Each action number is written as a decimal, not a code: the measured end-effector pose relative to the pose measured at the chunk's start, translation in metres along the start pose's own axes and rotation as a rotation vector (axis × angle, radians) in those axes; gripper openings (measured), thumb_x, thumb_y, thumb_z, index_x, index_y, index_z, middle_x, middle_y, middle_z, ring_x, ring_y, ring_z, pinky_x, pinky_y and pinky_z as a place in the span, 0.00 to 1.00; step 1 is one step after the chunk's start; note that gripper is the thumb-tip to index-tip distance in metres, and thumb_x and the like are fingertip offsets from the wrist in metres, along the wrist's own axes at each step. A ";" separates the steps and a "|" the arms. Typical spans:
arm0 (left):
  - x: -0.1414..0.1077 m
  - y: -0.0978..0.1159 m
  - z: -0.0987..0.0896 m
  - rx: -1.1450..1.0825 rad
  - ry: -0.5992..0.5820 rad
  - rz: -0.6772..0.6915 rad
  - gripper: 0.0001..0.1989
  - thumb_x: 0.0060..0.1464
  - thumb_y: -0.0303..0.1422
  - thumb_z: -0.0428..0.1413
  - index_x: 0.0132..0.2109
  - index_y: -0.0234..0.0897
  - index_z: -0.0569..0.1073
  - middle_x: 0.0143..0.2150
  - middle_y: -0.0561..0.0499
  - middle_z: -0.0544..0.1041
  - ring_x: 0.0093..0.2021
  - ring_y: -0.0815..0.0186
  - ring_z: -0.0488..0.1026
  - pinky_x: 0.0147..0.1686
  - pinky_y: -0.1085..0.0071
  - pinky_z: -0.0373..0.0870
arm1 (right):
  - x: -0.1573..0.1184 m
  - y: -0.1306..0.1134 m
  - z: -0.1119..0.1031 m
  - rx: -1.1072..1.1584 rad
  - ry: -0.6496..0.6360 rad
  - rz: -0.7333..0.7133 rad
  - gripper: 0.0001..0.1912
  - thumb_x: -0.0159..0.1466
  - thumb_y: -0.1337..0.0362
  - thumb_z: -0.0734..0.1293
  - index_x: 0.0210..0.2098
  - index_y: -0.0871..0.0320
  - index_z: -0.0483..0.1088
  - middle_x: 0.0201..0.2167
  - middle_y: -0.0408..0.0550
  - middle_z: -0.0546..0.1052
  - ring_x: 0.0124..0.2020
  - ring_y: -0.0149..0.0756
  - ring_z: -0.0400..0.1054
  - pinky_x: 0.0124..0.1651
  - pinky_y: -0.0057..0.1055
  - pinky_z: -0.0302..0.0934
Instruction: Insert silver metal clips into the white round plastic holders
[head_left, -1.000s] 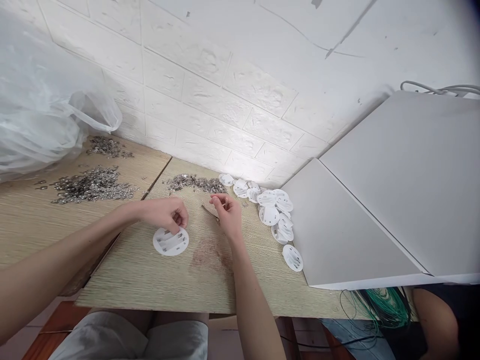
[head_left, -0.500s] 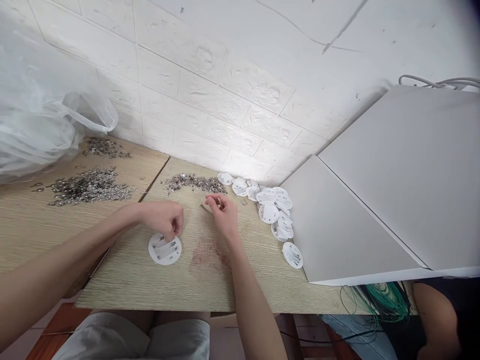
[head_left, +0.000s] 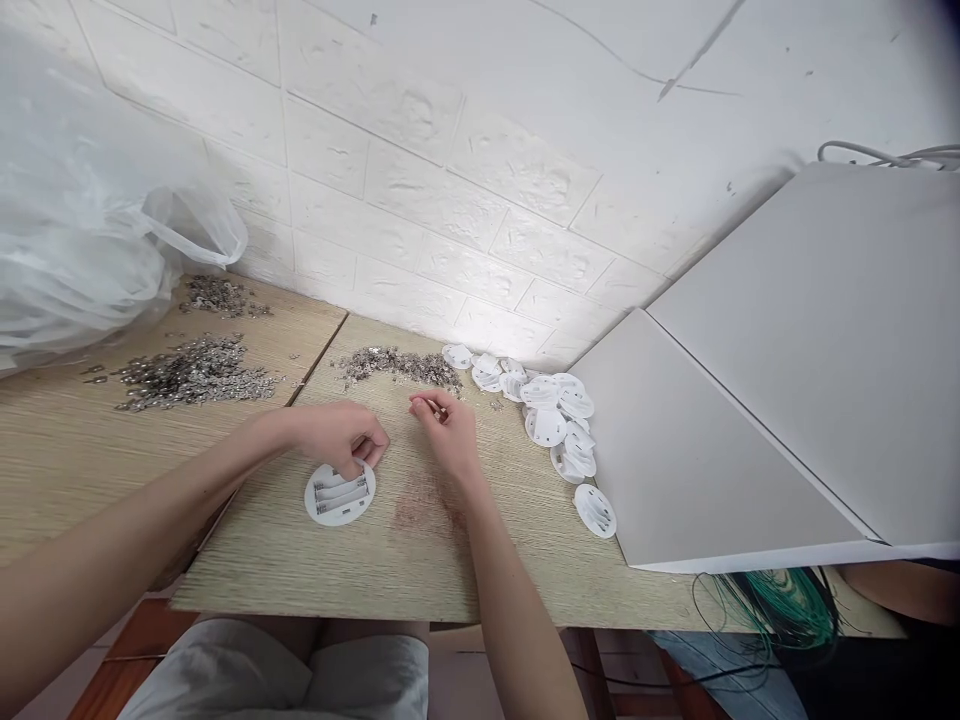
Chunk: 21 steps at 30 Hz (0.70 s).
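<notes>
A white round battery holder [head_left: 340,511] with metal springs and contacts in its slots is on the wooden table in front of me. My left hand [head_left: 341,437] is closed at its upper right rim, thumb on the edge and fingers curled. To the right, my right hand [head_left: 450,435] is pinched just below a pile of small metal contacts [head_left: 397,367]; what its fingertips hold is too small or hidden to make out.
More white round holders [head_left: 545,427] are heaped along a large pale box [head_left: 720,450]. Further metal pieces [head_left: 199,375] lie at left near a clear plastic bag [head_left: 75,250]. Green wires [head_left: 787,605] hang at the right edge, close to another person's arm [head_left: 907,590].
My left hand has shifted slightly right, and the holder's springs show more plainly. A thin grey piece that stuck out of my right fingers no longer shows. The view has turned slightly.
</notes>
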<state>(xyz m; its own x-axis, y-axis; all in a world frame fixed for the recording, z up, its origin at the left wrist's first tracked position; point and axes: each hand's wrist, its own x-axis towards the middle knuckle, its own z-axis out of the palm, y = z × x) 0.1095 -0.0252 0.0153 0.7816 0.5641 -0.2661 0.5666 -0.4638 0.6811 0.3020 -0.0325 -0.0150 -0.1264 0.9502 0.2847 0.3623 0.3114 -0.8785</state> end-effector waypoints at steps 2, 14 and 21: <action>0.001 -0.003 0.000 -0.053 0.025 -0.004 0.05 0.35 0.25 0.55 0.25 0.37 0.72 0.21 0.55 0.69 0.22 0.68 0.65 0.22 0.74 0.56 | 0.000 0.002 -0.001 -0.022 0.001 0.000 0.10 0.62 0.60 0.64 0.35 0.57 0.76 0.32 0.47 0.79 0.35 0.36 0.70 0.38 0.31 0.60; 0.013 -0.014 0.006 -0.540 0.297 -0.121 0.09 0.45 0.35 0.58 0.31 0.38 0.66 0.21 0.54 0.69 0.16 0.70 0.64 0.13 0.76 0.56 | 0.000 -0.001 -0.006 -0.089 -0.047 -0.062 0.11 0.63 0.58 0.64 0.35 0.56 0.75 0.32 0.47 0.78 0.31 0.35 0.68 0.34 0.31 0.58; 0.015 -0.010 0.009 -0.607 0.375 -0.156 0.15 0.50 0.44 0.58 0.34 0.38 0.66 0.21 0.54 0.72 0.16 0.69 0.67 0.15 0.75 0.62 | -0.002 0.000 -0.005 -0.191 -0.148 -0.067 0.10 0.61 0.59 0.67 0.39 0.56 0.75 0.31 0.46 0.77 0.29 0.33 0.65 0.32 0.31 0.58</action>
<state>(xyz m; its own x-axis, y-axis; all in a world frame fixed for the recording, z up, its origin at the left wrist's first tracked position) 0.1179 -0.0179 -0.0021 0.5003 0.8393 -0.2130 0.3346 0.0395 0.9415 0.3065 -0.0344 -0.0136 -0.2853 0.9201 0.2684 0.5149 0.3833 -0.7668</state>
